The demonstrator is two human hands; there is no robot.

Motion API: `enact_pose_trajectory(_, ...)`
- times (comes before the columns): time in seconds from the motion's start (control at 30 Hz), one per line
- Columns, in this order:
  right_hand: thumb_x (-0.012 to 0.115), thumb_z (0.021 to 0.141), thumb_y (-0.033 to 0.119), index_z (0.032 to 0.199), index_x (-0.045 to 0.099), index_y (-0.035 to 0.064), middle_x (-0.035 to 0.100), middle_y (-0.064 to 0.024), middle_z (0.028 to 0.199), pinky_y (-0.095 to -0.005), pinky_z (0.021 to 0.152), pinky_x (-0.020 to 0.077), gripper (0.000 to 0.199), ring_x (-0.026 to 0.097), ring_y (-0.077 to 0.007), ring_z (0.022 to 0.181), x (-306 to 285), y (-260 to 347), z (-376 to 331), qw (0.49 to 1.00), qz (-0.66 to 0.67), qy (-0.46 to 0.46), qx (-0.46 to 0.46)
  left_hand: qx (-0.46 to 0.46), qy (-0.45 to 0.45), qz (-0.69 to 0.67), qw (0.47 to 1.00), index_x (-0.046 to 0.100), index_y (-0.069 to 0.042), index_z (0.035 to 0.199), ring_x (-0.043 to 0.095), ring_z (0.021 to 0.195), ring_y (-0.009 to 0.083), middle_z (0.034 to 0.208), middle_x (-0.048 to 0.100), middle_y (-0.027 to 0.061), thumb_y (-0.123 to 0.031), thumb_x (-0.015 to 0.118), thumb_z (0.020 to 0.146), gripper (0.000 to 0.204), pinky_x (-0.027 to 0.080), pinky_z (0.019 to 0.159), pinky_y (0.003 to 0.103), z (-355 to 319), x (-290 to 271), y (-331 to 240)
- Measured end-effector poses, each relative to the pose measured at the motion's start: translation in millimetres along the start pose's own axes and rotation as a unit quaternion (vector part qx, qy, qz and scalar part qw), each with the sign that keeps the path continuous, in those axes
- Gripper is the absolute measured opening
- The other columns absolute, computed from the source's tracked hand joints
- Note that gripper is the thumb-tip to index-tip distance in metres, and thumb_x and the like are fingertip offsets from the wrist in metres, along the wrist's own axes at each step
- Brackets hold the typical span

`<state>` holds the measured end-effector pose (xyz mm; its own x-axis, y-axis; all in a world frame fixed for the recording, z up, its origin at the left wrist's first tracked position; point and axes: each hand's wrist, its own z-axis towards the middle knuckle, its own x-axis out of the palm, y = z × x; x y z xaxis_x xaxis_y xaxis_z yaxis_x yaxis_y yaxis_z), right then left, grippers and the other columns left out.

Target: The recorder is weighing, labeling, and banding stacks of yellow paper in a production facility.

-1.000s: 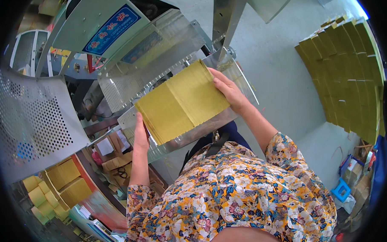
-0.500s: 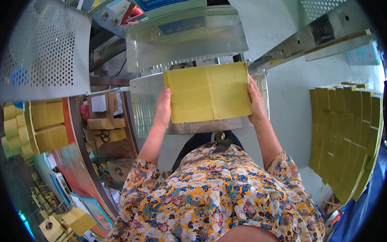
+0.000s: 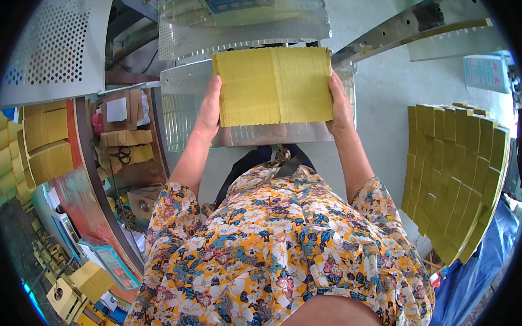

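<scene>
Head view: both hands hold a thick stack of yellow sheets point(image 3: 272, 85) out in front of the person, above a shiny metal tray point(image 3: 179, 117) of a machine. The left hand point(image 3: 208, 110) is pressed flat against the stack's left edge, fingers pointing up along the side, its grip closed on that edge. The right hand point(image 3: 340, 105) does the same on the right edge, thumb and fingers clamping the stack from that side. The stack lies level between the two hands, its long side running left to right, and a faint line down the middle splits it into two halves. Just above it sits a perforated metal cover point(image 3: 239, 31) of the machine. To the right, on the grey floor, many more yellow bundles point(image 3: 454, 173) stand in close rows, well apart from the hands. To the far left, further yellow piles point(image 3: 44, 142) rest on a shelf beside a perforated metal panel point(image 3: 56, 49)
</scene>
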<state>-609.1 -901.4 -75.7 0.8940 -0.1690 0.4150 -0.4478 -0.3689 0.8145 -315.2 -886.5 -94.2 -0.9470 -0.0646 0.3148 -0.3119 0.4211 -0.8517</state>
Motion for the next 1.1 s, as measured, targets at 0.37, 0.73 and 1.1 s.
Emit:
enact_pose_trajectory(0.37,0.046,0.102,0.029,0.145,0.043,0.0063,0.051,-0.0092,0.139,-0.0314,0.103,0.0413,0.048,0.049,-0.0181,0.126,3,2,-10,1.0,-0.003,-0.007,-0.021,0.011,0.025,0.021,0.999,0.039,-0.001,0.144,0.05,0.127,0.0204,0.14,0.049,0.0123,-0.06,0.038,0.099,0.074,0.042,0.105,0.034,-4,4,-10)
enact_pose_trajectory(0.73,0.045,0.102,0.03,0.145,0.043,0.0064,0.051,-0.0101,0.138,-0.0315,0.102,0.0418,0.048,0.05,-0.0184,0.125,3,0,-6,1.0,-0.01,-0.001,-0.018,0.024,0.022,0.039,0.999,0.04,0.0,0.142,0.05,0.125,0.0196,0.139,0.049,0.0133,-0.056,0.04,0.1,0.07,0.042,0.104,0.034,-1,-3,-10)
enact_pose_trajectory(1.1,0.047,0.101,0.03,0.141,0.047,0.0038,0.054,-0.0098,0.135,-0.032,0.101,0.0429,0.047,0.053,-0.018,0.122,-2,3,0,1.0,-0.002,-0.026,-0.004,0.097,-0.078,0.064,0.99,0.054,0.003,0.125,0.055,0.108,0.018,0.118,0.058,0.01,-0.05,0.044,0.101,0.058,0.044,0.094,0.033,12,16,2)
